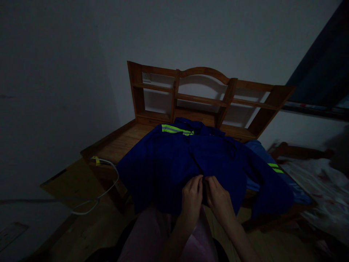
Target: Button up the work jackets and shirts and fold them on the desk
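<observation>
A dark blue work jacket (pixel 171 160) with yellow-green reflective strips lies spread over the desk, collar toward the shelf and lower hem hanging over the front edge. At the lower part of its front opening, my left hand (pixel 191 191) pinches one edge of the cloth. Close beside it, my right hand (pixel 216 193) pinches the other edge. The fingertips of both hands nearly meet. Whatever small piece lies between them, such as a button, is hidden by the fingers and the dim light.
A wooden desk (pixel 124 140) with a shelf rack (pixel 200 98) stands against the wall. A white cable (pixel 109 187) hangs at its left corner. Folded blue cloth (pixel 255 147) lies under the right sleeve. At the right are a wooden chair (pixel 302 150) and pale plastic-like sheeting (pixel 324 178).
</observation>
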Action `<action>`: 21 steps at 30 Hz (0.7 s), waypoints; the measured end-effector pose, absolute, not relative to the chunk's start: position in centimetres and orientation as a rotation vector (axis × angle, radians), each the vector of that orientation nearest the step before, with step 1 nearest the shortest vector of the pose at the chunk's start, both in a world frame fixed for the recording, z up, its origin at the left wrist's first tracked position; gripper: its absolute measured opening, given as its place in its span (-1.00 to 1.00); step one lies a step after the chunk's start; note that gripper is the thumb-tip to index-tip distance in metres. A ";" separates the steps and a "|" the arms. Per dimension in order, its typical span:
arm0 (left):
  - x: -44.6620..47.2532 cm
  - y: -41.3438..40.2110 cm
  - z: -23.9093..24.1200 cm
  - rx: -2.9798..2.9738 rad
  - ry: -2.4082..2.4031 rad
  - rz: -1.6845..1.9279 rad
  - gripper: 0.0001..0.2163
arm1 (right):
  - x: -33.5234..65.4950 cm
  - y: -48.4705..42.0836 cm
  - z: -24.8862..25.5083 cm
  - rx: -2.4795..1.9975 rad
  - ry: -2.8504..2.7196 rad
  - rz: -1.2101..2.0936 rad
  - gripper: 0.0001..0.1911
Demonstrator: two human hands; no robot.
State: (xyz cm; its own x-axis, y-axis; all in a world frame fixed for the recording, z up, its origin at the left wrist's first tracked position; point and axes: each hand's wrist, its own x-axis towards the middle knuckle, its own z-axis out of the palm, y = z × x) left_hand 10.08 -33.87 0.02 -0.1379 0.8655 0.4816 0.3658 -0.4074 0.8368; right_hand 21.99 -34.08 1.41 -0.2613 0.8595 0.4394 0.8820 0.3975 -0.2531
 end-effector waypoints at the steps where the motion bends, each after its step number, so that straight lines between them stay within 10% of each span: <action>1: 10.1 -33.8 0.0 1.702 1.368 1.575 -0.76 | 22.0 -34.1 1.4 -1.486 -2.169 -0.082 -0.78; 21: 9.2 -32.7 0.3 1.148 0.999 1.548 -0.85 | 22.0 -34.0 1.5 -1.359 -1.960 0.129 -0.79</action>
State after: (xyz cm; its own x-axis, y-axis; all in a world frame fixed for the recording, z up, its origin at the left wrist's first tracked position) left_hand 9.16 -32.65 0.31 -0.1266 0.9694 0.2103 -0.2076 -0.2332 0.9500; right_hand 21.96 -33.99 1.49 -0.1693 0.8446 0.5079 0.7708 0.4347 -0.4658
